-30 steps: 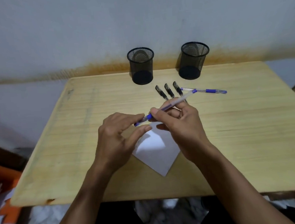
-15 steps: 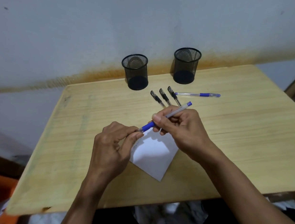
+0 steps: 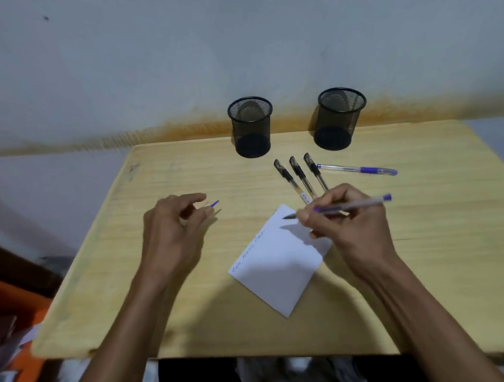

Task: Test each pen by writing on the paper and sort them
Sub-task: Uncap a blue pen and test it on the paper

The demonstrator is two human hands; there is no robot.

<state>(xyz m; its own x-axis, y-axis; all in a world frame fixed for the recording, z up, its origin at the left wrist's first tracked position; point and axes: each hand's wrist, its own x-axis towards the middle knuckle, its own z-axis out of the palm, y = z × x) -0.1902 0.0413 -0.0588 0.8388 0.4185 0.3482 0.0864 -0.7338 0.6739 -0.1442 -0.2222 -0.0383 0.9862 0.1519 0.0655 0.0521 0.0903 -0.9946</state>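
Note:
My right hand (image 3: 343, 222) grips an uncapped blue pen (image 3: 363, 203), its tip just above the far corner of the white paper (image 3: 278, 267). Blue scribbles run along the paper's left edge. My left hand (image 3: 172, 233) is off to the left and pinches the pen's clear cap with a blue clip (image 3: 212, 205) between thumb and fingers. Three black pens (image 3: 299, 175) lie side by side beyond the paper, partly hidden by my right hand. Another blue pen (image 3: 357, 169) lies to their right.
Two black mesh pen cups stand at the table's far edge against the wall, the left cup (image 3: 251, 127) and the right cup (image 3: 341, 117); both look empty. The wooden table (image 3: 130, 275) ends near my body. Orange items and clutter lie low on the left.
My hands pulled apart: the left hand moved left with the cap, and the right hand turned the uncapped pen so its tip points at the paper. The paper is now uncovered.

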